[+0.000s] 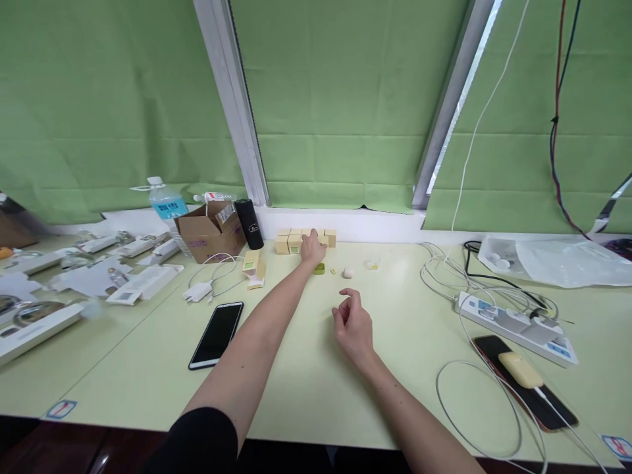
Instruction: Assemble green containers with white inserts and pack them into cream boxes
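Note:
My left hand reaches to the back of the table, over a row of small cream-yellow boxes. Its fingers are bent down round one box in the middle of the row, which they partly hide. My right hand hovers nearer to me, loosely curled, with thumb and index finger apart and nothing visible between them. Between the hands and the boxes lie a small green open container, a tiny yellowish piece, a pale pink rounded piece and a clear plastic piece.
An opened yellow box stands left of the row. Further left are a phone, a charger, a cardboard box and a black bottle. A power strip, cables and another phone lie right.

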`<state>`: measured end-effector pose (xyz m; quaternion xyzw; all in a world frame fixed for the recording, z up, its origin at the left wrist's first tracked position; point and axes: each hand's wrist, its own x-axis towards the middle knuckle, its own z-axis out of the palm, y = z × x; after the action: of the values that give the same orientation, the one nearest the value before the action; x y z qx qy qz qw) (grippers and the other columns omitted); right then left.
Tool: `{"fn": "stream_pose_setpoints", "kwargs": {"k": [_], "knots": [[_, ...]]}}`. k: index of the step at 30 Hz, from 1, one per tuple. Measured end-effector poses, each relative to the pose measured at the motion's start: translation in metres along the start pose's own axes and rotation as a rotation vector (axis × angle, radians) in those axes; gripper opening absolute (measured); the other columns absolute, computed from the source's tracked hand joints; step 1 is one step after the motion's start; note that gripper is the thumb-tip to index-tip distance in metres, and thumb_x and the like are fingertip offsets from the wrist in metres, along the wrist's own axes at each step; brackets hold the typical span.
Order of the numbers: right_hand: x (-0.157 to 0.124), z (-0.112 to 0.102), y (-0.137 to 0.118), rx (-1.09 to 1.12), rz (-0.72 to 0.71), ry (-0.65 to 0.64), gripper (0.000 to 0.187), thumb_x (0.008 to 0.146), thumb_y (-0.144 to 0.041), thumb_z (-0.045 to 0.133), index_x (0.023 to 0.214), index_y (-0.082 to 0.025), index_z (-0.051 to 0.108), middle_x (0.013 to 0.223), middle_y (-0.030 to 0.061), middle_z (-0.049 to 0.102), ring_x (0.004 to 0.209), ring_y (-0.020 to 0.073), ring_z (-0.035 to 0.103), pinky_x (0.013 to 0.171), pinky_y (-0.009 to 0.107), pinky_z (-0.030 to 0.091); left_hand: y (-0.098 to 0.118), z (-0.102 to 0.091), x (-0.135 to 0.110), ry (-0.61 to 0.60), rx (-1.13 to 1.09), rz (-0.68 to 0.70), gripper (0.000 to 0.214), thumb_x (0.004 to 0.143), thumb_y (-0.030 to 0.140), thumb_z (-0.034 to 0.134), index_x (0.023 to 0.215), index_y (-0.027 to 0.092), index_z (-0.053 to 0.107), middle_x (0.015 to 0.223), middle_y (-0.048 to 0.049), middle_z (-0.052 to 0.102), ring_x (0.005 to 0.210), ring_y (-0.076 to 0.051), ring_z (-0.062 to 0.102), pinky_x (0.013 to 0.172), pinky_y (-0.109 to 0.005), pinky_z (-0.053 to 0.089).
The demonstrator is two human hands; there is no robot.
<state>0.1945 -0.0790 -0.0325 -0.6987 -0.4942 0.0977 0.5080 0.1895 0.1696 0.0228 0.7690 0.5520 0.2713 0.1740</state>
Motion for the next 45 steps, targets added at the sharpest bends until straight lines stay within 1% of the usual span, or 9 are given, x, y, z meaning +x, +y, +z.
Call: {"fn": "stream_pose_setpoints", "kwargs": {"k": [7,11,14,18,25,33,37,41,45], "knots": [[-0.004,0.001,-0.006,0.013,-0.056,-0.008,0.03,0.089,-0.024,0.044,0.119,-0.024,0.043,0.071,-0.0065,0.052,0.056,0.0149,0.053,0.056,0.026,0.038,0.007,0.023,0.001,0.039,0.035,-0.092,0.056,0.09,0.035,0.069,0.135,0.016,0.043,0.136,-0.0238,0.047,0.103,-0.031,0.067,0.081,-0.037,0.05],[-0.006,0.0,-0.01,0.029,-0.1,0.013,0.029,0.089,-0.023,0.045,0.119,-0.024,0.043,0.071,-0.0063,0.053,0.054,0.0143,0.053,0.055,0.025,0.038,0.006,0.025,-0.007,0.013,0.246,0.147,0.037,0.097,0.031,0.052,0.13,0.016,0.051,0.135,-0.0217,0.051,0.121,-0.033,0.058,0.096,-0.04,0.044],[-0.008,0.001,-0.011,0.022,-0.146,0.025,0.029,0.091,-0.023,0.044,0.119,-0.023,0.044,0.07,-0.0061,0.054,0.053,0.0139,0.053,0.053,0.025,0.037,0.006,0.028,-0.012,-0.131,0.382,0.287,0.03,0.088,0.022,0.059,0.117,0.015,0.062,0.117,-0.0184,0.065,0.124,-0.034,0.054,0.106,-0.044,0.035],[-0.01,0.002,-0.008,-0.013,-0.186,0.035,0.029,0.091,-0.021,0.044,0.12,-0.023,0.045,0.07,-0.0059,0.055,0.053,0.0136,0.053,0.053,0.025,0.037,0.009,0.035,-0.015,-0.184,0.407,0.245,0.044,0.077,0.024,0.066,0.12,0.011,0.063,0.115,-0.0217,0.068,0.122,-0.037,0.053,0.106,-0.047,0.03],[-0.01,0.003,-0.004,-0.043,-0.195,0.025,0.029,0.092,-0.022,0.043,0.121,-0.023,0.045,0.069,-0.0058,0.056,0.051,0.0137,0.053,0.052,0.024,0.038,0.015,0.044,-0.017,-0.219,0.354,0.143,0.068,0.08,0.03,0.057,0.143,0.006,0.047,0.135,-0.0275,0.058,0.127,-0.039,0.05,0.106,-0.048,0.029],[-0.008,0.004,0.0,-0.096,-0.21,0.021,0.03,0.091,-0.021,0.043,0.122,-0.022,0.044,0.07,-0.0052,0.058,0.052,0.0138,0.054,0.053,0.025,0.037,0.012,0.043,-0.008,-0.253,0.257,0.078,0.068,0.089,0.035,0.046,0.149,0.005,0.039,0.144,-0.029,0.051,0.135,-0.041,0.042,0.109,-0.053,0.029],[-0.007,0.003,0.003,-0.131,-0.195,0.001,0.031,0.091,-0.021,0.043,0.121,-0.022,0.045,0.07,-0.0049,0.059,0.052,0.0139,0.055,0.053,0.025,0.036,0.006,0.038,-0.008,-0.277,0.202,0.082,0.066,0.094,0.041,0.039,0.153,0.013,0.034,0.147,-0.0258,0.05,0.142,-0.041,0.037,0.111,-0.057,0.028],[-0.005,0.005,0.006,-0.199,-0.196,-0.037,0.028,0.091,-0.021,0.042,0.118,-0.022,0.05,0.07,-0.0038,0.062,0.054,0.0148,0.056,0.054,0.025,0.034,-0.009,0.028,-0.016,-0.255,0.151,0.127,0.053,0.096,0.04,0.037,0.145,0.02,0.045,0.144,-0.0186,0.056,0.141,-0.035,0.041,0.114,-0.054,0.027],[-0.004,0.007,0.01,-0.306,-0.183,-0.084,0.024,0.091,-0.02,0.045,0.111,-0.024,0.056,0.071,-0.0024,0.067,0.058,0.016,0.059,0.055,0.026,0.031,-0.033,0.016,-0.033,-0.248,0.109,0.184,0.055,0.096,0.049,0.042,0.145,0.025,0.045,0.143,-0.0115,0.058,0.14,-0.03,0.042,0.113,-0.046,0.03]]}}
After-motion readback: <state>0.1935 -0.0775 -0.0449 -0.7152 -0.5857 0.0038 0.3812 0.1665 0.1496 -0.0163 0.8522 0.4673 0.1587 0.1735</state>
